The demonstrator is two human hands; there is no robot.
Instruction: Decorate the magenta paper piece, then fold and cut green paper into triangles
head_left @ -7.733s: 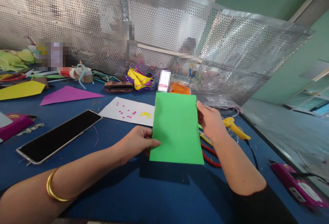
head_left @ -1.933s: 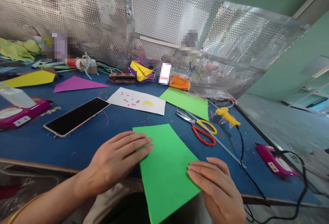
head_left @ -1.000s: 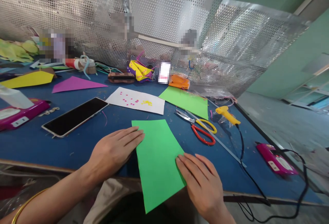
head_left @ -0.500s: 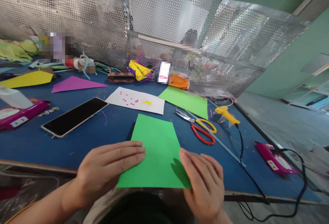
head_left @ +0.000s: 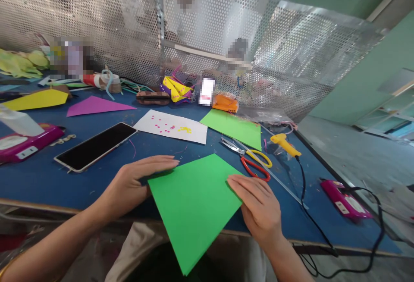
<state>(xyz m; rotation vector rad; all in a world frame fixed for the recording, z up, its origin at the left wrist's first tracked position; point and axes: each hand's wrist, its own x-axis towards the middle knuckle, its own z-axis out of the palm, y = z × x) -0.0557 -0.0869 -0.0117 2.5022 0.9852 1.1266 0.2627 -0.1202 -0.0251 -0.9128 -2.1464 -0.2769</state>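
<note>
Green paper sheet (head_left: 194,204) matt, smooth; phone (head_left: 95,145) screen glossy; perforated metal screen (head_left: 113,27) shiny.

Phone (head_left: 95,145), scissors (head_left: 250,159), glue gun (head_left: 284,144) on table (head_left: 48,178).
</note>
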